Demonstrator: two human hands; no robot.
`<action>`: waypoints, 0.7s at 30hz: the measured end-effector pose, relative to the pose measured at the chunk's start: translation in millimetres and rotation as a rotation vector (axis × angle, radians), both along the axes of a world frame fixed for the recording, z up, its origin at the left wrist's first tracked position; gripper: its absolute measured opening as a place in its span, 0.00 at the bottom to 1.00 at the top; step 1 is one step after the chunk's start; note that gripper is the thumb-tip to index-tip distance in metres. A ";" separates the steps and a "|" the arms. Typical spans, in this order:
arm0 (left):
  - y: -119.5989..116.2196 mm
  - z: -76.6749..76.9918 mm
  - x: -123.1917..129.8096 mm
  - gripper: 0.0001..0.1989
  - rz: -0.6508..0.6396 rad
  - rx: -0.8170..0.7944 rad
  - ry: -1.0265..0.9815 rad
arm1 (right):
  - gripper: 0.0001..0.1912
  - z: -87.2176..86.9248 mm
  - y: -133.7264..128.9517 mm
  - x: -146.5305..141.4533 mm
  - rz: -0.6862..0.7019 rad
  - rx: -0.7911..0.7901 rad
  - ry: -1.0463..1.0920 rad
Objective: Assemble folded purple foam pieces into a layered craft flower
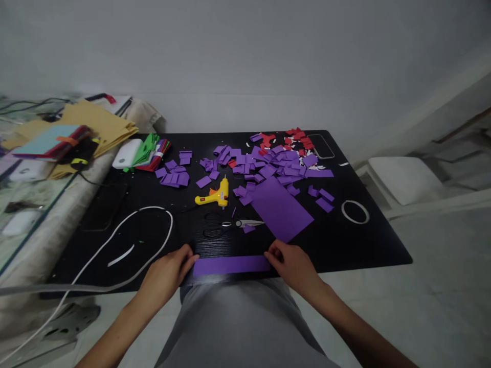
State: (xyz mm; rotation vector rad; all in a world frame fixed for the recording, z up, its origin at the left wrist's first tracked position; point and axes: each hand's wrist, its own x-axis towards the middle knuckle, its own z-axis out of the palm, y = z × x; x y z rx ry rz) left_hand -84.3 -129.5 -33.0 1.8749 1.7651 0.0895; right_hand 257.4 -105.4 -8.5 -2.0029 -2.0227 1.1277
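A long purple strip lies along the front edge of the black table. My left hand has thumb and forefinger closed at the strip's left end. At its right end, my right hand pinches the upper corner. Beyond the strip are black-handled scissors and a yellow glue gun. A large purple sheet lies askew behind my right hand, with many small folded purple pieces around its far end.
Red scraps lie at the back, a white ring at the right. On the left are a white cable, a dark phone, a green and red paper stack and yellow envelopes. A white stool stands beyond the table.
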 end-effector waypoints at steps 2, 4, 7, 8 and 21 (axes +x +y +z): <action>0.1 0.9 0.3 0.16 0.002 -0.006 0.005 | 0.08 0.9 -0.6 3.8 -0.001 -0.002 -0.030; 0.4 1.8 0.5 0.16 0.003 -0.015 0.005 | 0.08 1.5 -1.0 6.2 -0.012 -0.008 -0.049; 0.7 1.8 0.3 0.16 -0.001 -0.024 0.006 | 0.08 1.5 -1.1 6.7 -0.025 -0.011 -0.048; 0.7 1.5 0.3 0.16 -0.002 -0.021 0.008 | 0.08 1.3 -1.2 6.4 -0.027 -0.011 -0.041; 5.3 8.4 1.4 0.16 0.014 -0.011 -0.054 | 0.09 -3.7 -1.0 15.1 -0.049 0.148 0.194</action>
